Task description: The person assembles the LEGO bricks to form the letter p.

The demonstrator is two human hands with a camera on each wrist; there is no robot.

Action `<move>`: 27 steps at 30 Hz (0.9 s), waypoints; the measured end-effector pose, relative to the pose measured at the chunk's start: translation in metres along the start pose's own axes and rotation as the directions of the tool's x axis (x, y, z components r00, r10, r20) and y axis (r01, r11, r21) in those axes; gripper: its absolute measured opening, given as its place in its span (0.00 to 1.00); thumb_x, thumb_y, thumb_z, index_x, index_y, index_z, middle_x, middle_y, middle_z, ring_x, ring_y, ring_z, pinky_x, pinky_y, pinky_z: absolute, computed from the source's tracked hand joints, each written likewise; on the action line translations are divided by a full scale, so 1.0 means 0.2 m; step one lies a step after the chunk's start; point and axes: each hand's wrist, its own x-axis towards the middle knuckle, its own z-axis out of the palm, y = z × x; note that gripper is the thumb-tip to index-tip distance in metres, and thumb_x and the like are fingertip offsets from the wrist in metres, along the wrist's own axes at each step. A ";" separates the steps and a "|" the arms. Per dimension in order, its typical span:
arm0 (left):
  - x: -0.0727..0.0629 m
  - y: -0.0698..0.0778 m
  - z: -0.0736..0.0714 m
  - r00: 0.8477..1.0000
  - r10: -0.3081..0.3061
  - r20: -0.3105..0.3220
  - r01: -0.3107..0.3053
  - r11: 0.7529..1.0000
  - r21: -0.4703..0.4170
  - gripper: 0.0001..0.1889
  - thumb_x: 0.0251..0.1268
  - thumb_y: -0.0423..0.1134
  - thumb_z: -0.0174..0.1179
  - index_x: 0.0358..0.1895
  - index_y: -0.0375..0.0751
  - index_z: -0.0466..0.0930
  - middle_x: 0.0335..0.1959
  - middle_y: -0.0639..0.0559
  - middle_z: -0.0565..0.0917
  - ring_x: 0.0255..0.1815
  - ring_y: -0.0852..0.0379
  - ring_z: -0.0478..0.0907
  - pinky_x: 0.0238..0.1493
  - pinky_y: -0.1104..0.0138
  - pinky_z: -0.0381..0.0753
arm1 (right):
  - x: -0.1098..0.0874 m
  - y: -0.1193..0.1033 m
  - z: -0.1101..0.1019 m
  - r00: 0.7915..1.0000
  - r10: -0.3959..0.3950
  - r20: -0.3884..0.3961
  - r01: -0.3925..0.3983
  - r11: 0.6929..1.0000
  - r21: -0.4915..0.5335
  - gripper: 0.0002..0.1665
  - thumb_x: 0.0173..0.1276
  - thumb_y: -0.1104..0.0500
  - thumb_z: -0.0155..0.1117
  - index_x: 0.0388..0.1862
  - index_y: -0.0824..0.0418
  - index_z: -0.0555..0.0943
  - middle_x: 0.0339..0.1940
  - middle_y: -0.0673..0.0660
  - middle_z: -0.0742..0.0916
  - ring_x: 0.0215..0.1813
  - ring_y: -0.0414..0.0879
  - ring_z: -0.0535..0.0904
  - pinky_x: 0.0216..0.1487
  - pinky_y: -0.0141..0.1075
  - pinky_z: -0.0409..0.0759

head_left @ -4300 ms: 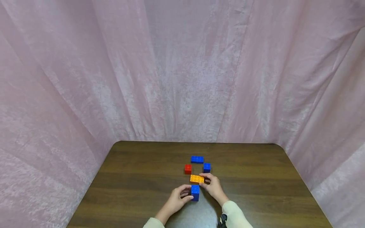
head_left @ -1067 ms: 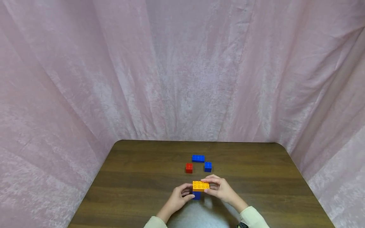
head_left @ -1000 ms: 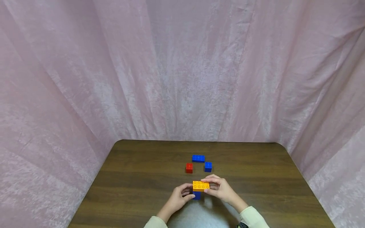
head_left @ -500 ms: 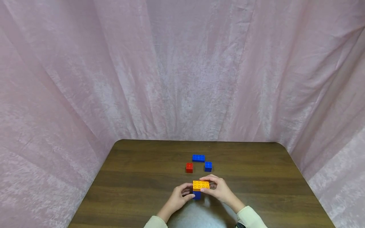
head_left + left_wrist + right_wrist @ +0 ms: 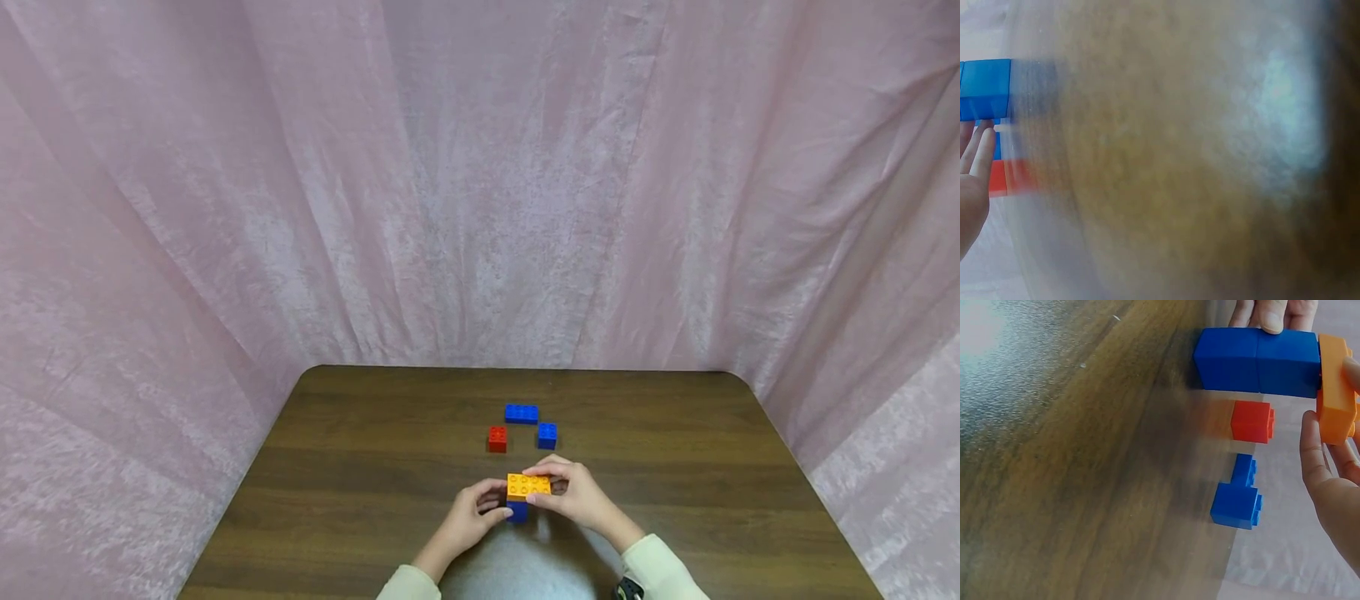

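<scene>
Two square blue toy bricks, one on the other, form a small tower (image 5: 1229, 362) on the table. My left hand (image 5: 467, 523) pinches it from the left, thumb (image 5: 1271, 317) on the near face. On its top sits an orange brick (image 5: 527, 485) with two rows of studs, its right part jutting out past the tower. That jutting part is held by my right hand (image 5: 581, 497), thumb on the near side and fingers on the far side. In the right wrist view the orange brick (image 5: 1336, 394) lies right against the upper blue one.
Farther back on the wooden table (image 5: 360, 467) stand a red square brick (image 5: 497, 439), a blue square brick (image 5: 547, 436) and a long blue brick (image 5: 521, 413). A pink curtain (image 5: 480, 208) hangs behind the table's far edge.
The orange brick went from the table behind the tower to the tower's top, in my right hand. Lately my right fingers slid left along it. My left hand kept its place at the tower.
</scene>
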 end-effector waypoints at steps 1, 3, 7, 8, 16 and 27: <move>0.00 0.00 0.00 1.000 0.004 -0.001 -0.004 1.000 0.000 0.15 0.60 0.26 0.63 0.51 0.26 0.76 0.49 0.33 0.81 0.50 0.38 0.79 0.53 0.52 0.80 | 0.00 0.00 0.00 1.000 0.004 0.001 -0.004 1.000 -0.009 0.19 0.57 0.64 0.74 0.47 0.70 0.83 0.42 0.63 0.83 0.40 0.48 0.81 0.38 0.40 0.86; 0.00 0.00 0.00 1.000 0.015 -0.002 -0.015 1.000 0.006 0.15 0.60 0.26 0.63 0.51 0.26 0.76 0.48 0.33 0.81 0.50 0.38 0.79 0.52 0.52 0.80 | 0.01 -0.01 0.00 1.000 0.010 0.003 -0.010 0.999 -0.030 0.19 0.56 0.63 0.74 0.46 0.68 0.83 0.41 0.62 0.84 0.39 0.46 0.80 0.36 0.38 0.85; 0.00 0.00 0.00 0.999 0.035 -0.007 -0.035 0.999 0.010 0.15 0.60 0.25 0.63 0.50 0.26 0.76 0.48 0.33 0.81 0.49 0.38 0.79 0.52 0.52 0.80 | 0.03 -0.02 -0.01 1.000 0.019 0.010 -0.019 0.998 -0.062 0.18 0.55 0.62 0.75 0.44 0.67 0.85 0.39 0.59 0.84 0.37 0.43 0.79 0.34 0.34 0.84; 0.00 0.00 0.00 0.999 0.039 -0.007 -0.039 0.999 0.011 0.15 0.60 0.25 0.63 0.50 0.26 0.76 0.48 0.33 0.81 0.49 0.38 0.80 0.52 0.52 0.80 | 0.03 -0.02 -0.01 1.000 0.027 0.013 -0.026 0.997 -0.066 0.18 0.55 0.62 0.75 0.44 0.67 0.85 0.39 0.59 0.84 0.37 0.43 0.79 0.34 0.33 0.83; -0.01 0.01 -0.01 1.000 0.012 0.007 -0.012 1.000 0.023 0.16 0.60 0.26 0.63 0.51 0.26 0.76 0.49 0.33 0.81 0.50 0.39 0.79 0.52 0.53 0.80 | 0.03 -0.03 -0.01 0.996 0.086 0.022 -0.084 0.993 -0.077 0.16 0.54 0.68 0.74 0.42 0.72 0.84 0.37 0.64 0.83 0.36 0.47 0.79 0.33 0.30 0.81; 0.04 -0.16 0.01 1.000 -0.005 0.000 0.005 1.000 0.028 0.17 0.59 0.29 0.65 0.52 0.32 0.77 0.50 0.39 0.82 0.50 0.45 0.80 0.52 0.60 0.81 | 0.04 -0.06 -0.02 0.989 0.143 0.036 -0.140 0.987 -0.080 0.17 0.56 0.61 0.75 0.45 0.66 0.85 0.40 0.58 0.84 0.38 0.43 0.78 0.35 0.32 0.81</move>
